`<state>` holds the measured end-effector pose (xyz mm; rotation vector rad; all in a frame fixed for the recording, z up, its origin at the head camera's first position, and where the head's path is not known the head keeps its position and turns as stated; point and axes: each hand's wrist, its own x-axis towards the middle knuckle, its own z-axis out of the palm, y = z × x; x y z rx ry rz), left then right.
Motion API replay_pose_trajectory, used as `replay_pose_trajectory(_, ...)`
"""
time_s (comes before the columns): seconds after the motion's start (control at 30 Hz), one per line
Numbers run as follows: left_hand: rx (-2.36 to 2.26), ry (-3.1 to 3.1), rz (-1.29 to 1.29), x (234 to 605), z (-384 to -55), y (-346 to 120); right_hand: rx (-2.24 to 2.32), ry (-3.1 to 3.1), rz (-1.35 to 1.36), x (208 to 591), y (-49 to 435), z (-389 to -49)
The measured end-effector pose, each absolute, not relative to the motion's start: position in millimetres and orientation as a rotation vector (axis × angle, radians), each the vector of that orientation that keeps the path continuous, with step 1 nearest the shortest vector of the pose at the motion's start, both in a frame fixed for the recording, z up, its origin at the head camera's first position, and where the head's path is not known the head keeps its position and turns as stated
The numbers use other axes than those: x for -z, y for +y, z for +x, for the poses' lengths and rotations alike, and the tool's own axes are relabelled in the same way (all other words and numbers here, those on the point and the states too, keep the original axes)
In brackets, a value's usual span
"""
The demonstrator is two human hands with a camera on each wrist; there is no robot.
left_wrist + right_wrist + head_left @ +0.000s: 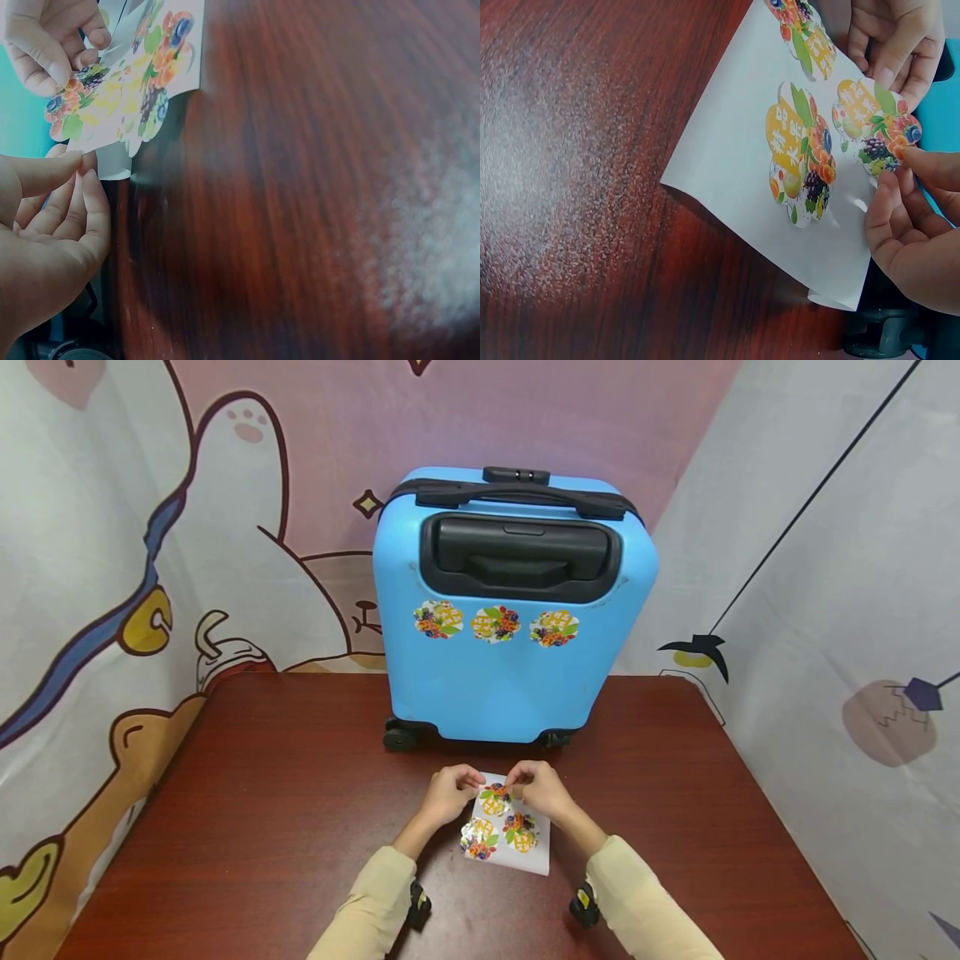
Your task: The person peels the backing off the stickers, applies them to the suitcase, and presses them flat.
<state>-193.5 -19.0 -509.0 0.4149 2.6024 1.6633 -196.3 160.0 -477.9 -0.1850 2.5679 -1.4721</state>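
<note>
Over the table, a white backing sheet [525, 863] bears three fruit-print stickers with wavy edges. My left hand [446, 795] pinches the far left edge of the sheet between thumb and fingers. At the far right side, my right hand [542, 789] pinches the edge of the top sticker [877, 124] with thumb and forefinger. That sticker's edge appears partly raised in the right wrist view; how much is loose I cannot tell. The middle sticker [802, 154] lies on the sheet. Another sticker [478, 838] juts past the sheet's left edge.
Upright at the back of the brown table [285, 810] stands a light blue suitcase [495, 685] with black handles and wheels. A row of three matching fruit stickers [496, 624] crosses its front below the handle recess. Printed cloth [300, 477] hangs behind and at both sides.
</note>
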Motion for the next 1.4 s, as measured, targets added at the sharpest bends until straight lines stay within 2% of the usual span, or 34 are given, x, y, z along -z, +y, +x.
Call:
replay_pose_trajectory(0.43,-1.645,2.623,0.416,507.0,-194.1,-18.4,1.508,2.517,-0.218,478.6,163.4,-196.9)
replay_pose_trajectory(0.67,-1.634,2.629,0.415,507.4,-194.0,-19.3,1.573,2.498,-0.366,476.1,167.6,-193.2)
replay_pose_trajectory(0.9,-1.649,2.624,0.406,507.5,-194.1,-21.3,1.501,2.52,-0.209,479.0,167.1,-196.1)
replay_pose_trajectory(1.1,-1.656,2.604,0.395,507.6,-194.5,-23.4,1.49,2.516,-0.23,476.1,168.7,-196.9)
replay_pose_trajectory(1.4,-1.657,2.627,0.341,500.8,-194.8,-28.9,1.505,2.509,-0.311,440.6,163.7,-186.7)
